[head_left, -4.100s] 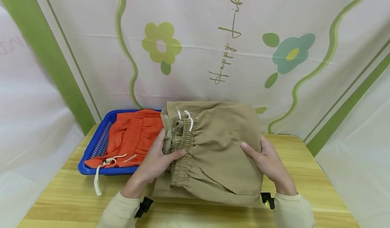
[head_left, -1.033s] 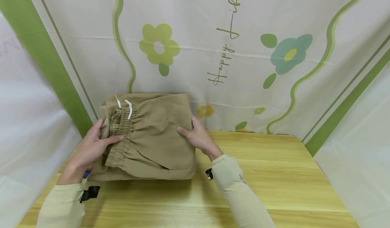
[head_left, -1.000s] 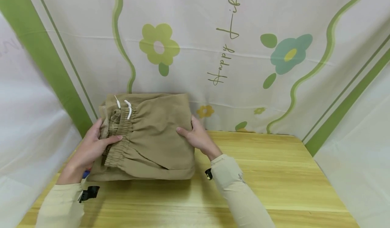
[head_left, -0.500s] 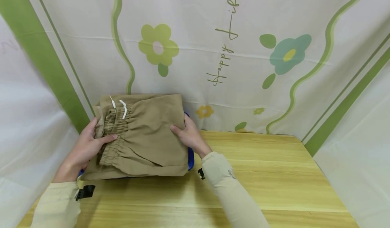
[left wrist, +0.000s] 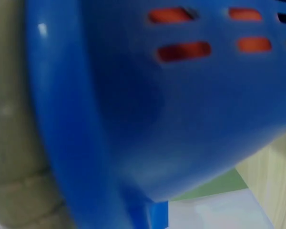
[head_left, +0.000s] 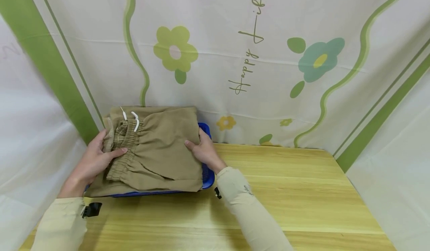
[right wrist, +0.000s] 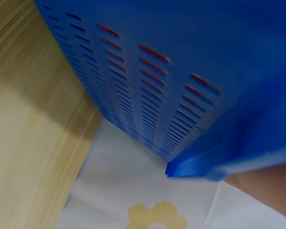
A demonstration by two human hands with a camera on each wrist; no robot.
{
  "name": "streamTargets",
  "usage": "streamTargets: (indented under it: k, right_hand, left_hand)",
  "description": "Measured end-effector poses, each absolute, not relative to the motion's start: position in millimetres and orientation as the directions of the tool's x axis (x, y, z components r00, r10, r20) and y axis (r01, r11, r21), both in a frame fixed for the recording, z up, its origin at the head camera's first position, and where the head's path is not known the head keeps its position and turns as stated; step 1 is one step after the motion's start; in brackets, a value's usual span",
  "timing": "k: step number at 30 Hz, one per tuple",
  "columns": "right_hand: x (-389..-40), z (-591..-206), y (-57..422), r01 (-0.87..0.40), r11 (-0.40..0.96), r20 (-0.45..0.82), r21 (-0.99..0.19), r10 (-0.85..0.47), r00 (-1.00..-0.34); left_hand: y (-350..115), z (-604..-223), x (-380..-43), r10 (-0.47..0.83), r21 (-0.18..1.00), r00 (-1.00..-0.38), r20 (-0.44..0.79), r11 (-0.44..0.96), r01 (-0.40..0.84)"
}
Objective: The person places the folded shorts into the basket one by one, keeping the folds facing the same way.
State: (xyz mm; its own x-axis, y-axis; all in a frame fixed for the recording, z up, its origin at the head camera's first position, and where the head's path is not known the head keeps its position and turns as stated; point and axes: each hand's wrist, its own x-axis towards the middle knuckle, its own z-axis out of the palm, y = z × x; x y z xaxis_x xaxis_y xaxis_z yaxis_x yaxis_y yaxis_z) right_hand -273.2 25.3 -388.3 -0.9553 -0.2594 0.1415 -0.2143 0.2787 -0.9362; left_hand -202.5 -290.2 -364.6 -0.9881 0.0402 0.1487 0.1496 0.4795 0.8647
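Observation:
Folded khaki pants (head_left: 164, 146) with a gathered elastic waistband and white drawstring ends lie over the blue plastic basket (head_left: 209, 178), covering most of it. At the waistband side my left hand (head_left: 95, 161) holds them, thumb on top and the fingers mostly hidden beneath. My right hand (head_left: 205, 151) grips the opposite folded edge in the same way, near the basket's right rim. In the left wrist view, orange cloth (left wrist: 255, 45) shows through slots in the basket's wall (left wrist: 190, 105). Part of my right hand (right wrist: 269, 188) appears beyond the basket rim in the right wrist view.
The basket stands at the left of a wooden table (head_left: 285, 198), close to the back curtain (head_left: 215, 75) printed with flowers. White curtain panels also hang at the left and right sides of the table.
Both hands have carried the khaki pants left, over the basket and the orange garment in it. In the last second the pants have shifted slightly further left, exposing the basket's right end.

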Motion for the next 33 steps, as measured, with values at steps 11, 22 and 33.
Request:
streamTargets:
  k: [11,22,33]
  right_hand:
    - [-274,-394,20,-0.21,0.37,0.127,-0.905,-0.237,-0.963]
    - [-272,-399,15,-0.221,0.526,0.132,-0.822,-0.2,-0.971]
    - [-272,-403,14,-0.27,0.598,0.184,-0.755,-0.202,-0.962]
  left_hand:
    - [-296,-372,-210,0.032,0.848,-0.992,0.124,0.516,0.122]
    - [-299,-386,-217,0.014,0.835,-0.993,0.117,0.54,0.106]
    - [-297,-392,-223,0.013,0.652,-0.994,0.112,0.754,0.083]
